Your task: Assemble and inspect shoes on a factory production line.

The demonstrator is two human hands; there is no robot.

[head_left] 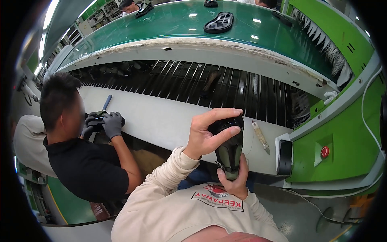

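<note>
While the L hand (201,131) spans the far end of a glossy black shoe (230,147), its thumb and index curled round it from the L, the R hand (238,181) grips the near end from below, thumb on the L side; fingers (217,113) of both hands are closed on the shoe, none spread free. Shoe is held lengthwise near-to-far, in the air over the near edge of a white desk (173,119); its near part shows dark green.

Just R of the shoe, on the desk, lies a pale, stained stick-like tool (261,137), slanting; exact kind can't tell. Farther R, at the desk's end, a black block (285,158), next to a green machine panel (334,163) w/ a red button (325,152).

Well to the L, a co-worker (86,161) in a black top & grey gloves (112,125) holds a dark item (96,122), partly hidden by the gloves; a blue-handled tool (107,102) is just beyond, on the desk.

Beyond the desk: a rack of metal bars (177,80) w/ a dark brown piece (210,84) on it, approx. mid-rack. Farther still, a green belt (169,26) carries a black sole (219,22), tread up, plus a dark shoe (144,10) at far L.
</note>
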